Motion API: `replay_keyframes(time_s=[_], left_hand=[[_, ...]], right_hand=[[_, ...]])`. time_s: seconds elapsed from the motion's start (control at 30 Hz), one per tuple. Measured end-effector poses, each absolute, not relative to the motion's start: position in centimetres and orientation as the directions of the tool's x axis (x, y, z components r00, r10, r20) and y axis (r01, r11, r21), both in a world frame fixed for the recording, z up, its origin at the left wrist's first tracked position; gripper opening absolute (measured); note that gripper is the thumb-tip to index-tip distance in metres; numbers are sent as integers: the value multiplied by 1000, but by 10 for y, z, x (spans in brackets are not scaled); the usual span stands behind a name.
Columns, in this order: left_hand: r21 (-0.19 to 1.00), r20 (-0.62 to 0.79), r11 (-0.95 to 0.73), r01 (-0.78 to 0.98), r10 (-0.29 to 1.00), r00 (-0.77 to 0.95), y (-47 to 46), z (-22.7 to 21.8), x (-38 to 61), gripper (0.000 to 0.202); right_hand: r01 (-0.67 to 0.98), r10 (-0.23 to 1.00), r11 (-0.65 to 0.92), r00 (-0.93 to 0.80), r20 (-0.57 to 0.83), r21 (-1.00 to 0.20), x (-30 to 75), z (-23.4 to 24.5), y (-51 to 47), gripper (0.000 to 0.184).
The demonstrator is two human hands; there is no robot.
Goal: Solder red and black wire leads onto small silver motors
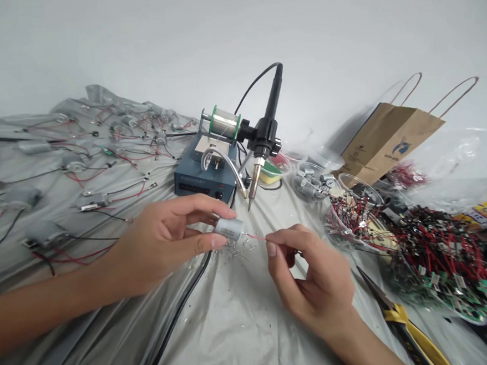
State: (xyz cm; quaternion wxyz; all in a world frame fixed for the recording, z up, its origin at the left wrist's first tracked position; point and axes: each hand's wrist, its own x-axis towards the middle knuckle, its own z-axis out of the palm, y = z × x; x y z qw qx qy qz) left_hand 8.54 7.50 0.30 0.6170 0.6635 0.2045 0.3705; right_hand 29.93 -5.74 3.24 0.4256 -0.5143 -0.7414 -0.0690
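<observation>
Between thumb and fingers, my left hand (176, 237) grips a small grey cylindrical motor (230, 228) lying roughly sideways. A thin red wire (255, 236) runs from the motor's right end to my right hand (312, 272), which pinches it between thumb and index finger. Just above and behind the motor, the tip of a soldering iron (254, 190) points down from its black holder. The iron's holder is mounted by a blue soldering station (203, 177) that carries a solder spool (225, 122). Bits of solder lie beneath the motor.
Several wired motors (49, 235) spread across the grey sheet at left. A tub of bare motors (310, 186), piles of red and black wires (443, 241) and a paper bag (390, 139) stand at right. Yellow-handled pliers (396, 313) lie beside my right hand. A black cable (177, 315) crosses the front.
</observation>
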Motion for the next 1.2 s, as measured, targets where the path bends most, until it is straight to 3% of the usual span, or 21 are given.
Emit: replay_keyframes(time_s=[0.4, 0.57, 0.77, 1.2], left_hand=[[980, 186, -192, -55, 775, 604, 72, 2, 83, 34], [986, 166, -140, -90, 782, 601, 71, 4, 86, 35], [975, 177, -63, -214, 802, 570, 67, 12, 94, 25], [943, 174, 23, -332, 816, 551, 69, 14, 102, 26]], right_hand=[[814, 726, 439, -72, 683, -380, 299, 29, -55, 19], [807, 734, 450, -90, 673, -383, 298, 27, -51, 17], [807, 714, 406, 13, 700, -429, 293, 32, -44, 13], [904, 651, 331, -12, 759, -269, 286, 42, -46, 11]])
